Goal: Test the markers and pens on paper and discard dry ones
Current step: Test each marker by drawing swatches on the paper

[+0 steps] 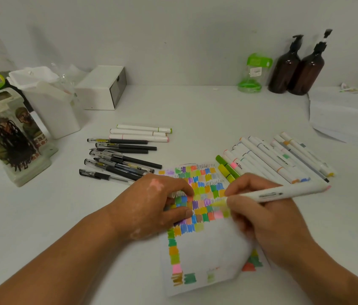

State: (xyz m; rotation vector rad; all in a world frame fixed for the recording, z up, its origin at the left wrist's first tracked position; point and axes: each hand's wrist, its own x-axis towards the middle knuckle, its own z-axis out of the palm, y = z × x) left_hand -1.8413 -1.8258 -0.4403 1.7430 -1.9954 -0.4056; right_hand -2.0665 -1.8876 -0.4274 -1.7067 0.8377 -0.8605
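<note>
Right grip point(268, 216) pinches marker point(283, 193), tip on paper point(206, 249) (left grip point(151, 203) pins it, hold unclear); slack pressure might let it skid.

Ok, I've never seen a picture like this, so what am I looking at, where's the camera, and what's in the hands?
There is no machine here. One camera worn on a person's head looks down at their own two hands. The right hand grips a white marker, its tip down at a sheet of paper covered in coloured test patches. The left hand rests on the sheet with its fingers curled; I cannot tell whether it holds anything. On the white table black pens and three markers lie to the left, and a row of markers to the right. Two brown pump bottles stand at the back.
</note>
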